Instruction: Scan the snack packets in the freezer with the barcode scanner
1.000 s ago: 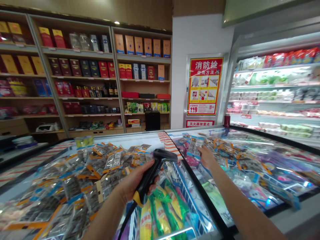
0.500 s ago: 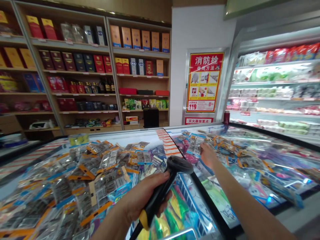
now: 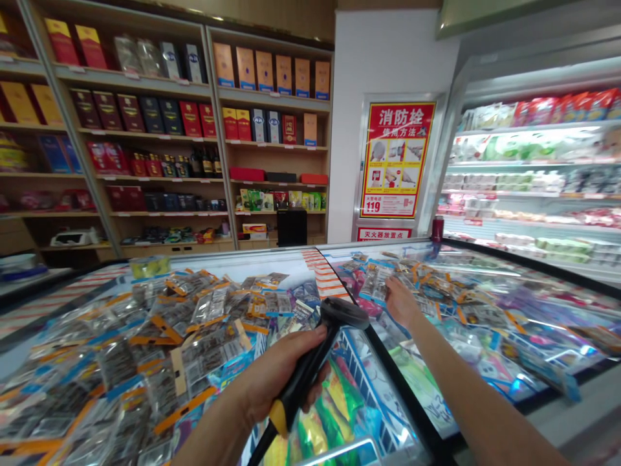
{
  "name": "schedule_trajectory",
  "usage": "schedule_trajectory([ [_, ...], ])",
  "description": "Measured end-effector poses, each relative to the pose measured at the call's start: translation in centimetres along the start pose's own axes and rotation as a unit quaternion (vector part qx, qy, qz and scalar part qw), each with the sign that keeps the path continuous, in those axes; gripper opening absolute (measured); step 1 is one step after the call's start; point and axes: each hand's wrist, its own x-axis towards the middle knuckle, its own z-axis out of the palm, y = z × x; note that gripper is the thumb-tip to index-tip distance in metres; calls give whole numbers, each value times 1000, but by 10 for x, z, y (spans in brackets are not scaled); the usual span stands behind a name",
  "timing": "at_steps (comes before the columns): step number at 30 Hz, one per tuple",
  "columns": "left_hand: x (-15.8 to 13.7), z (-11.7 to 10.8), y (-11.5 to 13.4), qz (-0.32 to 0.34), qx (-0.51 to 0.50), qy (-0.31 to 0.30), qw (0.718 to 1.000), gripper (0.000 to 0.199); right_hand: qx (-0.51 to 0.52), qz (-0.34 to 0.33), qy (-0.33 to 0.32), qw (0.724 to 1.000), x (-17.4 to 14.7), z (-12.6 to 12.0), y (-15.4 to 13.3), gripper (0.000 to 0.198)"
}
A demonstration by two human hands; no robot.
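Observation:
My left hand (image 3: pixel 276 372) is wrapped round the handle of a black barcode scanner (image 3: pixel 343 314) with a yellow part low on its grip. The scanner's head points forward and right, and its cable runs down toward me. Farther off to the right, my right hand (image 3: pixel 402 305) has its curled fingers on the edge of a clear snack packet (image 3: pixel 374 281) with blue trim and dark contents. Part of its grip is hidden behind the hand. More such packets (image 3: pixel 431 279) with orange and blue edges lie around it on the glass freezer top.
A heap of similar packets (image 3: pixel 126 356) covers the left freezer. Below the scanner, bright green and yellow bags (image 3: pixel 334 398) sit in a wire basket. A black freezer rail (image 3: pixel 395 375) runs between the sides. Boxed goods fill the shelves (image 3: pixel 272 99) behind; a lit cooler (image 3: pixel 533 162) stands right.
The view has shifted slightly. Both hands keep nearly the same places, the left still gripping the scanner and the right still at the packet.

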Motion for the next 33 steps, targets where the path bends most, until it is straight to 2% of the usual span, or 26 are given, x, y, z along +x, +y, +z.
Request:
schedule_trajectory([
  [8, 2, -3, -1, 21, 9, 5, 1000, 39, -18, -2, 3, 1000, -3, 4, -2, 17],
  [16, 1, -4, 3, 20, -1, 17, 1000, 38, -158, -48, 33, 986, -10, 10, 0, 35],
  [18, 1, -7, 4, 22, -4, 28, 999, 38, -199, -65, 8, 978, -19, 20, 0, 33],
  [22, 0, -11, 7, 32, -18, 37, 999, 36, -242, -85, -102, 961, -43, 47, -1, 20],
  [25, -2, -12, 8, 37, -21, 33, 999, 35, -240, -84, -126, 959, -53, 59, -1, 19],
  [28, -3, -11, 9, 38, -18, 35, 999, 35, -211, -64, -92, 971, -48, 57, 2, 17],
  [33, -4, -10, 9, 37, -4, 27, 999, 36, -100, 1, 23, 995, -23, 32, 4, 30],
])
